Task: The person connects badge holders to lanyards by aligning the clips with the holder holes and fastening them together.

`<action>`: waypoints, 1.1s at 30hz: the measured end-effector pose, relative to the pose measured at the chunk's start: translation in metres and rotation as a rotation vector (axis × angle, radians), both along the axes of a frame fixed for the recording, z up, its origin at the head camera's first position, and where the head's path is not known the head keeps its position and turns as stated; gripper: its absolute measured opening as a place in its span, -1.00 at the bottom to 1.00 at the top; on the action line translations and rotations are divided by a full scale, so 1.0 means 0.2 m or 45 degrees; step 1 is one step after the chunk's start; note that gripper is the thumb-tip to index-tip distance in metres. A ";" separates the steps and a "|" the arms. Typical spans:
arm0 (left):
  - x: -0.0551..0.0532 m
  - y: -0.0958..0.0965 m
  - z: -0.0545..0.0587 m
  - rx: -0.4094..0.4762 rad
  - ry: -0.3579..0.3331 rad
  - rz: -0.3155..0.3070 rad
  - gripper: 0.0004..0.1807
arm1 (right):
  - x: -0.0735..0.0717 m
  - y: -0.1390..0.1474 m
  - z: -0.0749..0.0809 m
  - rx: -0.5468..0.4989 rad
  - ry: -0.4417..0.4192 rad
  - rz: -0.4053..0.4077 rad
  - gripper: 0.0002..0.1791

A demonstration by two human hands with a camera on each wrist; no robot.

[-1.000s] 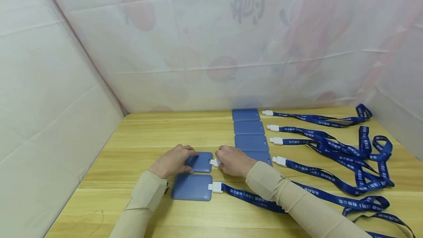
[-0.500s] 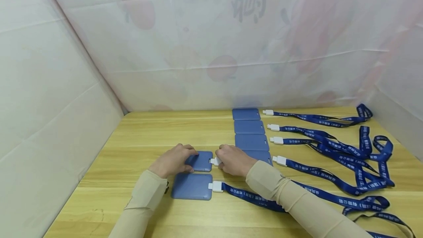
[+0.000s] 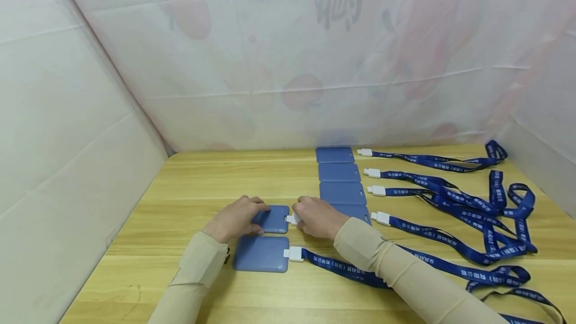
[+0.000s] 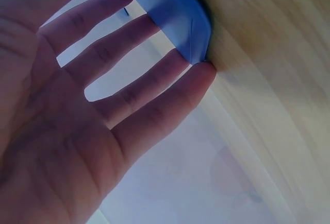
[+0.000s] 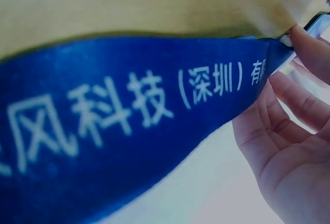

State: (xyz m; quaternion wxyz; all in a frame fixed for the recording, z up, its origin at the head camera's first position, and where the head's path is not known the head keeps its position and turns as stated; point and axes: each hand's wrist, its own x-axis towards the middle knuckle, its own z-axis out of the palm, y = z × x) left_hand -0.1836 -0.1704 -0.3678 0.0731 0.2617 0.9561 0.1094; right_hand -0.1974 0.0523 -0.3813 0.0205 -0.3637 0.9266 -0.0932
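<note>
My left hand point(image 3: 236, 219) grips a blue badge holder point(image 3: 276, 219) by its left part, thumb at the near edge and fingers across the far side. In the left wrist view the fingertips meet the rim of that holder point(image 4: 172, 15). The white clip point(image 3: 294, 219) of a lanyard is pinched by my right hand point(image 3: 318, 218), its tip right at the slot in the holder's right edge. From that hand a dark blue lanyard strap point(image 5: 129, 105) with white lettering runs across the right wrist view. Curled fingers hide part of the clip.
Just in front lies another badge holder point(image 3: 261, 254), with a white clip point(image 3: 295, 254) at its slot. Several holders point(image 3: 342, 193) form a column at the back middle. To their right, lanyards point(image 3: 432, 164) with white clips spread over the wooden table point(image 3: 180, 184). White cloth walls point(image 3: 252, 64) enclose it.
</note>
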 end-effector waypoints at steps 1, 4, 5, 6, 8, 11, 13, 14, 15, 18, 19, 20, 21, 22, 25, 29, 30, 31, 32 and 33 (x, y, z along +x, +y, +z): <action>0.00 0.00 0.00 0.001 0.001 0.002 -0.48 | 0.00 0.00 0.00 0.002 -0.001 -0.001 -0.78; 0.00 0.00 0.00 0.004 0.000 0.013 -0.48 | 0.00 0.00 0.00 0.003 -0.006 -0.001 -0.78; 0.00 0.00 -0.01 0.006 -0.001 0.017 -0.48 | 0.00 0.00 0.00 0.002 -0.008 -0.001 -0.78; 0.00 0.00 -0.01 0.006 -0.001 0.020 -0.48 | 0.00 0.00 0.00 -0.001 -0.011 -0.001 -0.78; 0.00 0.00 -0.01 0.009 -0.003 0.024 -0.48 | 0.00 0.00 0.00 -0.005 -0.020 -0.004 -0.78; 0.00 0.00 -0.01 0.009 -0.004 0.029 -0.48 | 0.00 0.00 0.00 -0.008 -0.034 -0.016 -0.77; 0.00 0.00 -0.01 0.010 -0.003 0.030 -0.48 | -0.01 0.00 -0.01 -0.006 -0.041 -0.023 -0.77; 0.00 0.00 -0.01 0.015 -0.003 0.032 -0.48 | -0.01 0.00 0.00 -0.007 -0.044 -0.024 -0.77; 0.00 0.00 -0.01 0.021 -0.003 0.035 -0.49 | -0.01 0.00 0.00 -0.006 -0.046 -0.026 -0.77; 0.00 0.00 -0.01 0.047 0.001 0.041 -0.50 | -0.01 -0.01 0.00 -0.012 -0.046 -0.022 -0.78; 0.00 0.00 -0.01 0.057 0.001 0.045 -0.50 | -0.01 -0.01 0.00 -0.017 -0.044 -0.018 -0.78; 0.00 0.00 0.00 0.066 -0.001 0.050 -0.51 | 0.00 -0.01 0.00 -0.021 -0.041 -0.013 -0.79; 0.00 0.00 0.00 0.070 0.000 0.053 -0.51 | 0.00 0.00 0.00 -0.028 -0.036 -0.007 -0.79; 0.00 0.00 0.00 0.073 -0.002 0.056 -0.51 | 0.00 0.00 0.00 -0.032 -0.030 0.001 -0.80; 0.00 0.00 -0.01 0.073 -0.012 0.066 -0.51 | 0.00 0.00 -0.01 -0.047 -0.013 0.020 -0.80; -0.01 0.00 -0.01 0.075 -0.016 0.066 -0.51 | -0.01 0.00 0.00 -0.054 -0.007 0.024 -0.81; 0.00 0.00 -0.01 0.075 -0.012 0.064 -0.51 | -0.01 0.00 0.00 -0.057 -0.010 0.025 -0.81; 0.00 0.00 0.00 0.075 -0.009 0.063 -0.51 | -0.01 0.00 0.00 -0.063 -0.015 0.025 -0.81; 0.00 0.01 0.00 0.073 -0.007 0.060 -0.51 | -0.01 0.00 0.00 -0.065 -0.021 0.023 -0.81; 0.00 0.01 0.00 0.071 -0.005 0.057 -0.51 | -0.01 0.00 0.00 -0.070 -0.029 0.022 -0.81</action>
